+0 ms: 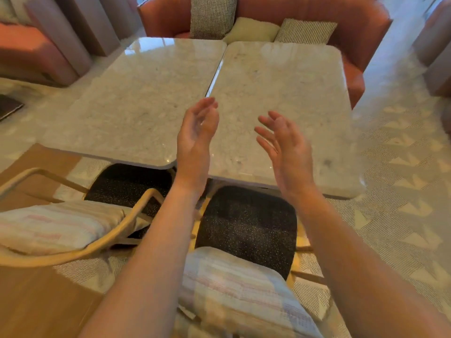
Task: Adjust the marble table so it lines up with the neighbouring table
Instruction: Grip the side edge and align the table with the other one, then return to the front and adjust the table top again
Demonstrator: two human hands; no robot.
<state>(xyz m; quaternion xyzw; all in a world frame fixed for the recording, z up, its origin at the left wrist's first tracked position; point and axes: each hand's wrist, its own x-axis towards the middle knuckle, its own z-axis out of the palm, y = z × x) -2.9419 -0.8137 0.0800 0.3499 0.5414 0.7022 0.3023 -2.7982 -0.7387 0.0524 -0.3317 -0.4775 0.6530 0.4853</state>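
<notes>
Two pale marble tables stand side by side. The right marble table reaches nearer to me than the left marble table, so their near edges are offset; their far edges are offset too. A narrow seam runs between them. My left hand hovers over the seam near the front, palm turned right, fingers apart, holding nothing. My right hand floats above the right table's near part, palm turned left, fingers spread, holding nothing. Neither hand touches a table.
A cushioned chair sits right below me under the right table's near edge, another chair to its left. Black table bases show on the floor. An orange sofa with pillows stands behind the tables. Patterned carpet lies to the right.
</notes>
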